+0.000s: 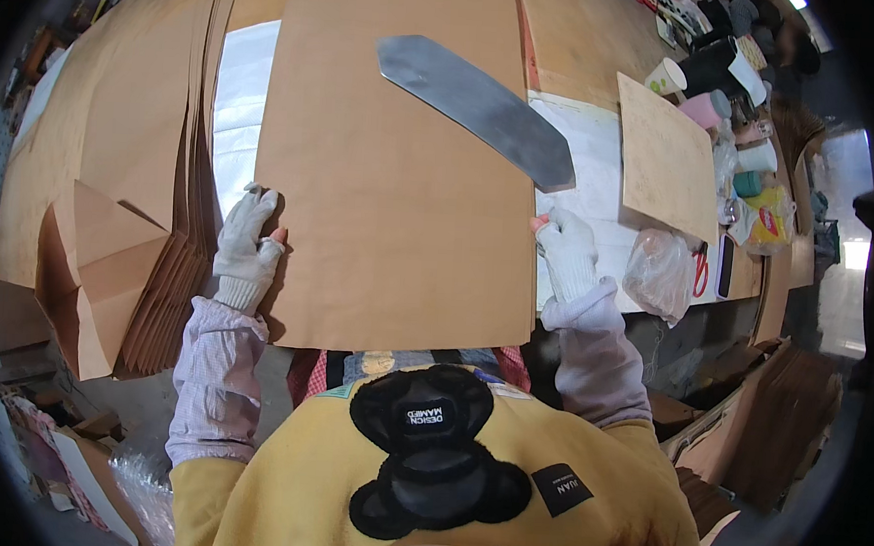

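A large stack of brown paper sheets (389, 251) lies on the table before me, its near edge by my body. Across its far right part rests a flat grey metal plate (475, 107) with angled ends, slanting past the stack's right edge. My left hand (249, 238), in a white glove with the thumb tip bare, lies open along the left edge, its thumb toward the paper. At the right edge, my right hand (569, 248) is gloved too, its bare thumb tip touching the edge. Its fingers are bent but appear to hold nothing; their tips are partly hidden.
Folded brown paper bags (159, 288) stand piled on the left. To the right lie a wooden board (668, 157), a clear plastic bag (659, 275), red-handled scissors (700, 272), a paper cup (667, 77) and several bottles. More brown paper (770, 419) stacks up below, right of the table.
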